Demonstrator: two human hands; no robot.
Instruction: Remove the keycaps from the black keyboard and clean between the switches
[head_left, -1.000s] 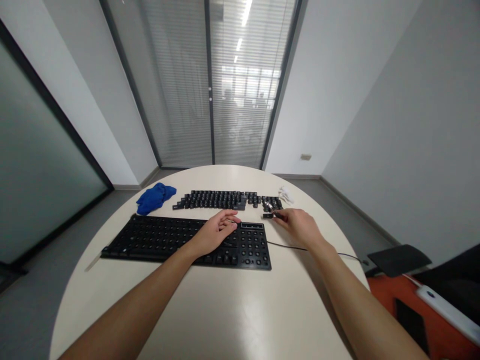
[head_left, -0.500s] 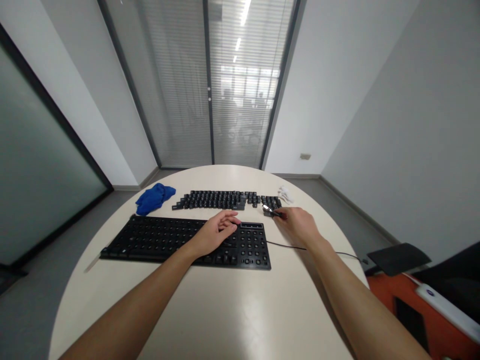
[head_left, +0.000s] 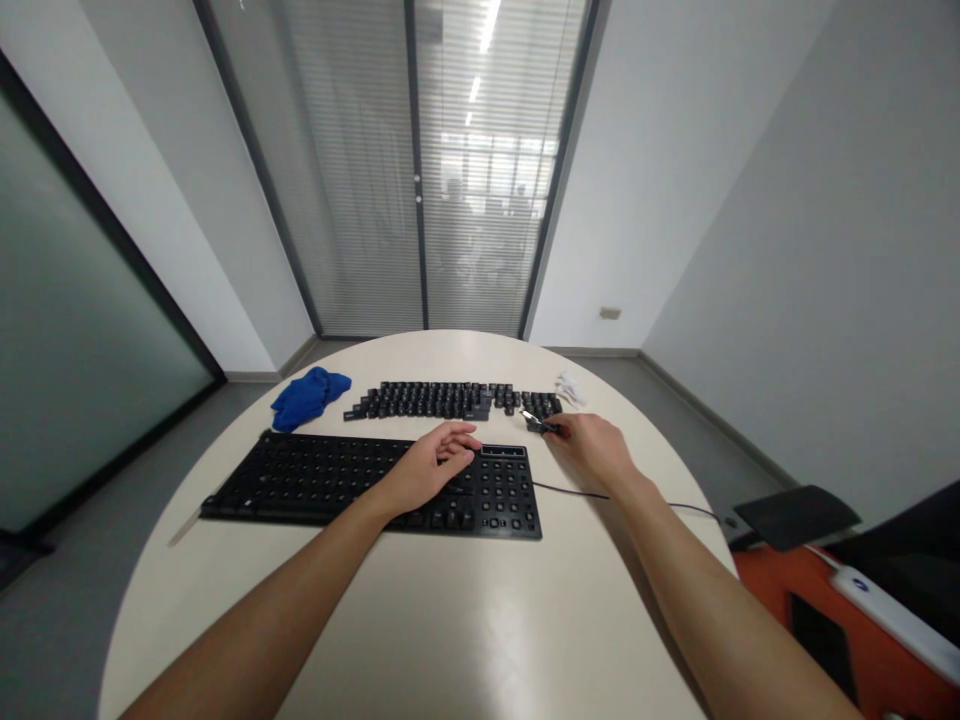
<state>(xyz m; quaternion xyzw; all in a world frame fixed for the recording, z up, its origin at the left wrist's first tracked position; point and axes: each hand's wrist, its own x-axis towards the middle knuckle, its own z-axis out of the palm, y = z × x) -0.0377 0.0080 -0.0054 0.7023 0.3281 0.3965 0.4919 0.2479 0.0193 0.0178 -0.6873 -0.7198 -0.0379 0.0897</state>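
Head view, and the right hand (head_left: 596,446) has its thumb and fingers pinched together on a slim metal-tipped tool (head_left: 532,416), its bright end reaching leftward and away from the fingertips, toward the near edge of the small keycap cluster (head_left: 544,402). That cluster lies just beyond the grip; the right hand is the nearer one. Down to its left sits the black keyboard (head_left: 322,475), long axis running left to right across the table (head_left: 480,620), and the left hand (head_left: 435,458) rests over it, fingers loosely curled, thumb apart, no held thing visible. What's hard to make out? The tool's handle vanishes into the fingers, a dark piece beneath its tip is too small to identify, and the left hand and forearm hide part of the keyboard.
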